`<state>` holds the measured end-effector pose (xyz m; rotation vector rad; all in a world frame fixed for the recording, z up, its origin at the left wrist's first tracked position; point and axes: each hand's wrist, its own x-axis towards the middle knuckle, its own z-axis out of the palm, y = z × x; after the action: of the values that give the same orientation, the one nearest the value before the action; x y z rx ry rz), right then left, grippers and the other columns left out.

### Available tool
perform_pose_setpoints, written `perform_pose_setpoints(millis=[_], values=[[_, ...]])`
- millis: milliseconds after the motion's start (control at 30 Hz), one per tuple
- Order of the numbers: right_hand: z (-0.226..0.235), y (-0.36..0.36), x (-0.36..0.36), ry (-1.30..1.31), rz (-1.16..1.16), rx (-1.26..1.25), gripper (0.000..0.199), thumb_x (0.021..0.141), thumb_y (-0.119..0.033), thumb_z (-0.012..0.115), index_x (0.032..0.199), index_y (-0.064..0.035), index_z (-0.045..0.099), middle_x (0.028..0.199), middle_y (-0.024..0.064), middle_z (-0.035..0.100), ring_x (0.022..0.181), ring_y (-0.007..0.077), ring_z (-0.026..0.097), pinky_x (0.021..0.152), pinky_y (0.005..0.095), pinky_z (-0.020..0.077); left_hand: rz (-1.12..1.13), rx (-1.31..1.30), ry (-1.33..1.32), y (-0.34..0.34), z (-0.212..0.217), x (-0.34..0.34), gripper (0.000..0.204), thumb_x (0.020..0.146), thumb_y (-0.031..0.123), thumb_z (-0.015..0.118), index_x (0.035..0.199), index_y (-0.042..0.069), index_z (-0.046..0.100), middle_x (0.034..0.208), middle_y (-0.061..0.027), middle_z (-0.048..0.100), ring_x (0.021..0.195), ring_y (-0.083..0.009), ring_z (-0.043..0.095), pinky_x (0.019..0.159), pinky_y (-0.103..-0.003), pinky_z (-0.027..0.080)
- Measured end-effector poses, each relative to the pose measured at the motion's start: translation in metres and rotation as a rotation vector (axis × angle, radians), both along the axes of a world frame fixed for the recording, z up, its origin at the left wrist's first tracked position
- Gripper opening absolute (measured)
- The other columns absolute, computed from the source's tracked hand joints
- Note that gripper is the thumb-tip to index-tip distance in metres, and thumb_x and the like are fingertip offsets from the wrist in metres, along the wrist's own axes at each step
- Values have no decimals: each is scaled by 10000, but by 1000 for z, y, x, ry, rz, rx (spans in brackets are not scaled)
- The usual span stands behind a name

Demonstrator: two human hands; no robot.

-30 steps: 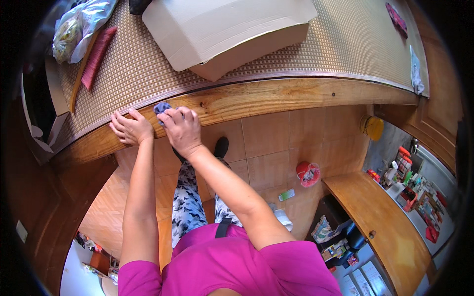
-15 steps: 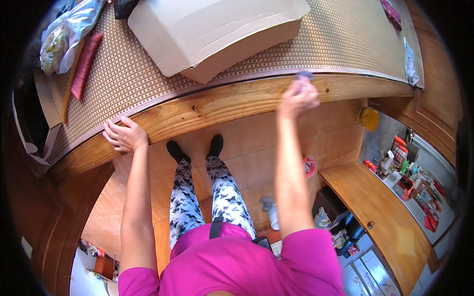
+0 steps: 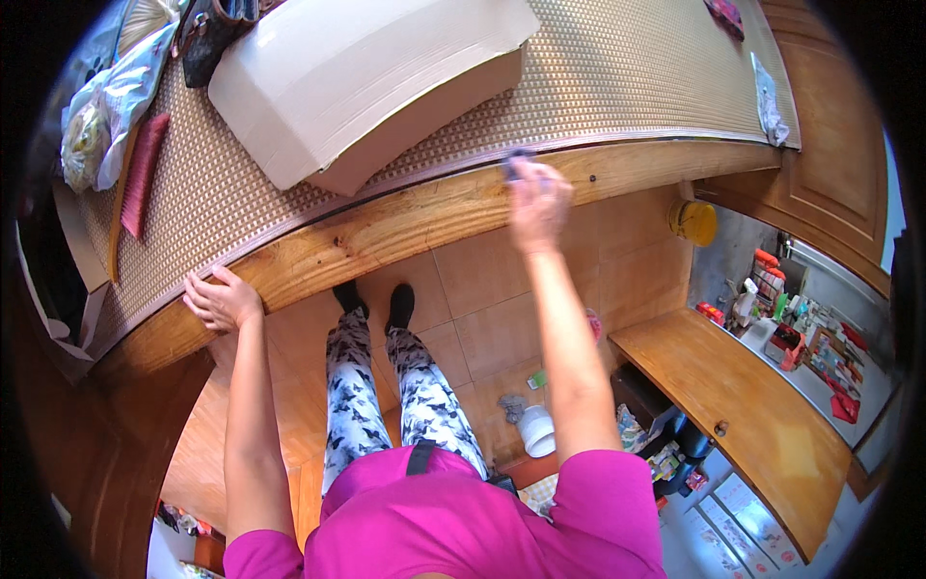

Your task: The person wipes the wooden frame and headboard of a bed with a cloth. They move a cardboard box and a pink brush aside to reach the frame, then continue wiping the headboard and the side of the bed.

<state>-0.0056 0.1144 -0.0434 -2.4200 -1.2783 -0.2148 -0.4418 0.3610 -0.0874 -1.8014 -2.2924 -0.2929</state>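
Note:
My right hand is closed round a small dark bluish cloth, partly smeared by motion. It presses the cloth to the top edge of a long wooden bed rail. Much of the cloth is hidden by my fingers. My left hand lies on the rail further left, fingers spread over the border of the woven mat. Beyond the rail, a large cardboard box sits on that mat between my two hands.
A red-bristled brush and a plastic bag lie at the far left, by a dark handbag. To the right are a yellow tub and a wooden cabinet top. A white bucket stands on the floor.
My right hand has slid left along the rail with the cloth. My left hand stays on the rail. The whole view has shifted a little.

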Motion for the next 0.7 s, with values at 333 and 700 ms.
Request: perform_pose_setpoints(millis=[333, 700], values=[[17, 81, -116, 269, -93, 10, 152, 953, -166, 535, 840, -74, 579, 889, 103, 573, 854, 299, 539, 754, 460, 392, 31, 11, 44, -1, 1, 0, 565, 967, 444, 539, 1460, 177, 470, 1542, 32, 431, 1451, -256, 341, 1114, -549, 318], [22, 24, -27, 105, 229, -37, 219, 964, -314, 581, 1160, -269, 667, 1127, 37, 586, 1075, 259, 529, 921, 445, 424, -35, 55, 9, -1, -12, -12, 537, 985, 464, 528, 1457, 210, 500, 1530, 48, 464, 1441, -244, 366, 1150, -519, 289]])
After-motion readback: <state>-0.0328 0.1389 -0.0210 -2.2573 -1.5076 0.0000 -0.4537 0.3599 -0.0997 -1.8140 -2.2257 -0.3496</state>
